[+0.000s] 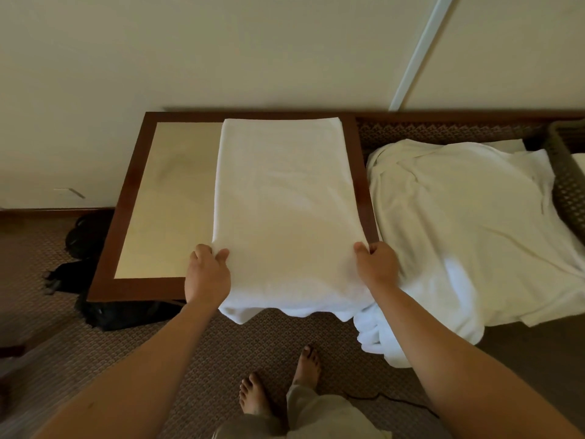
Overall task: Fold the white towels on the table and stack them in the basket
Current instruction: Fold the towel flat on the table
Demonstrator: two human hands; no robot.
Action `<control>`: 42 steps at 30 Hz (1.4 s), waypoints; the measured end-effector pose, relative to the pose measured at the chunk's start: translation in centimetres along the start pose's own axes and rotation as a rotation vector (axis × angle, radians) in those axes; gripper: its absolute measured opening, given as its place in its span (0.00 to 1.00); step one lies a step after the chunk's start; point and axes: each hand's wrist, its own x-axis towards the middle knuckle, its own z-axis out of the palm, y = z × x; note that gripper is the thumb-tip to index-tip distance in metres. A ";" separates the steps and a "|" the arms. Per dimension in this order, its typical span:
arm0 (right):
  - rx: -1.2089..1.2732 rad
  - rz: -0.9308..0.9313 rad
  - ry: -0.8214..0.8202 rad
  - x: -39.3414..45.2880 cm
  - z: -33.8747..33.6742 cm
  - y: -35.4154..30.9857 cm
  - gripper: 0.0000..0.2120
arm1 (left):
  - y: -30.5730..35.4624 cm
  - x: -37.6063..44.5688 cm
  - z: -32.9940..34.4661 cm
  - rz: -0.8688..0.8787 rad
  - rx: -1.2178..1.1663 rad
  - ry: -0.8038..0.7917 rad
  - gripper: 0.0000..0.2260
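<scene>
Head view: a white towel (285, 198) lies flat along the right half of the table (126, 198), reaching from the far edge to the near edge, where its end hangs over. The left hand (207, 274) pinches the towel's left side near the table's near edge, thumb on top. The right hand (376, 264) grips the towel's right side, fingers curled around the fabric. A pile of unfolded white towels (468, 223) lies just right of the table. The basket (566, 172) stands at the far right, partly out of frame.
</scene>
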 end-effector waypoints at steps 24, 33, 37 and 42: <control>-0.512 -0.645 -0.129 0.6 3.4 -2.7 0.26 | 3.5 -2.6 4.3 0.410 0.309 0.135 0.22; -0.776 -0.458 -0.253 5.8 2.3 -0.7 0.29 | 1.2 1.7 4.0 0.434 0.541 -0.087 0.31; -0.690 -0.242 -0.171 5.8 1.8 -1.4 0.29 | 1.1 2.0 3.1 0.183 0.494 -0.042 0.30; -0.621 -0.610 -0.073 4.3 4.9 -4.5 0.32 | 5.7 2.5 5.2 0.405 0.446 -0.002 0.31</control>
